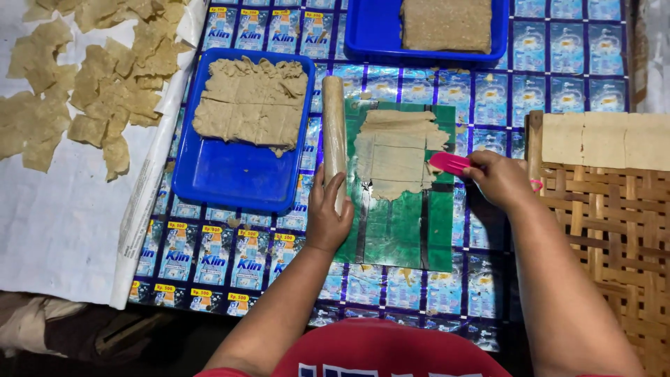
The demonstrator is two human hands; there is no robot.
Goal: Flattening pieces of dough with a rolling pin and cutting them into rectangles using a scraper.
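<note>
A thin tan dough sheet (394, 153), scored into squares, lies on a green plastic mat (398, 230). My right hand (499, 180) grips a pink cutter (448, 163) whose tip touches the sheet's right edge. My left hand (328, 216) rests on the near end of a wooden rolling pin (333, 129) that lies along the mat's left side.
A blue tray (230, 174) with stacked dough sheets sits left of the pin. Another blue tray (370, 35) with dough is at the top. Cut dough squares (105, 84) lie on white paper at left. A woven bamboo tray (614, 230) holding pale squares stands at right.
</note>
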